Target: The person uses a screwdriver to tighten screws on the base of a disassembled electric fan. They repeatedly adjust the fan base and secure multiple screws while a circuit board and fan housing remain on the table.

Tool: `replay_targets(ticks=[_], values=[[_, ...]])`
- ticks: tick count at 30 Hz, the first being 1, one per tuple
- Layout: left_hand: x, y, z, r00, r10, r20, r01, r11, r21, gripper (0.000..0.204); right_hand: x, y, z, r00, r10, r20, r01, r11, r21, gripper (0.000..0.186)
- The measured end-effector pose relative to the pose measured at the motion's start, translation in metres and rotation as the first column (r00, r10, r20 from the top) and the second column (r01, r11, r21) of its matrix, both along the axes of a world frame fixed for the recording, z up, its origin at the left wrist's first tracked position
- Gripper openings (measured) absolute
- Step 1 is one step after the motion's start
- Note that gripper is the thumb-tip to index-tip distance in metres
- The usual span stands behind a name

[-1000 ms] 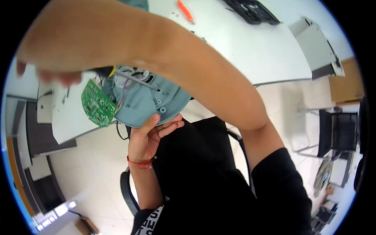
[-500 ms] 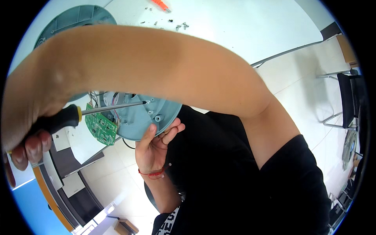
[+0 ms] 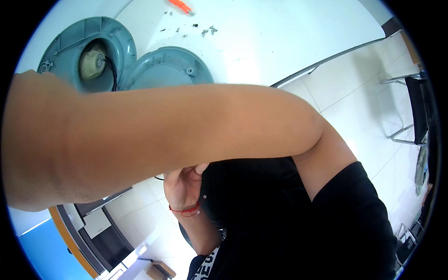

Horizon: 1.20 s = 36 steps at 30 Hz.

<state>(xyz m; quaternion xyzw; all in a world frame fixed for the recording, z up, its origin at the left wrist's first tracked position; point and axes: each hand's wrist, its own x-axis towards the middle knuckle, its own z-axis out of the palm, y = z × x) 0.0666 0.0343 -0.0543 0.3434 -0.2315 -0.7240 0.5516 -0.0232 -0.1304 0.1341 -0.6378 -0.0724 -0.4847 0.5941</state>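
Note:
My right forearm stretches across the view from the right, and my right hand lies at the left edge, blurred, its fingers hidden. What it holds does not show. Below the forearm my left hand, with a red cord bracelet at the wrist, has its fingers curled up at the hidden lower edge of a round grey-blue plastic housing. Only the housing's far rim shows above the forearm. Beside it on the left lies a second grey-blue housing, with a cream domed part and black wires in its hollow.
Several small screws are scattered on the white table. An orange ridged tool with a metal end lies at the far edge. A black chair stands on the tiled floor to the right. Cabinets are at lower left.
My right forearm has come down nearer to me, so it now covers the green circuit board and the middle of the housing. The screwdriver in my right hand has gone out of sight.

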Motion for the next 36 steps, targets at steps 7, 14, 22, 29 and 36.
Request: replay_targets(ticks=[7, 14, 22, 29, 36], values=[[0.002, -0.007, 0.008, 0.993, -0.112, 0.036, 0.11, 0.993, 0.052, 0.042, 0.006, 0.004, 0.004, 0.999, 0.025, -0.039, -0.024, 1.0, 0.02, 0.02], [-0.005, -0.015, 0.014, 0.984, -0.176, -0.009, 0.177, 0.982, 0.062, 0.044, -0.021, 0.012, 0.018, 0.969, 0.131, -0.209, -0.115, 0.99, 0.087, 0.026], [-0.005, -0.009, 0.015, 0.987, -0.153, 0.044, 0.15, 0.987, 0.054, 0.048, -0.016, 0.033, -0.004, 0.849, -0.52, 0.092, 0.526, 0.847, -0.07, 0.031], [-0.011, -0.013, 0.021, 0.975, -0.198, 0.105, 0.189, 0.978, 0.092, 0.05, -0.038, 0.001, -0.003, 0.945, 0.3, 0.134, -0.304, 0.953, 0.009, 0.035], [-0.012, -0.013, 0.019, 0.974, -0.22, 0.056, 0.216, 0.974, 0.069, 0.05, -0.044, 0.0, -0.008, 0.991, 0.052, 0.123, -0.059, 0.997, 0.051, 0.035]])
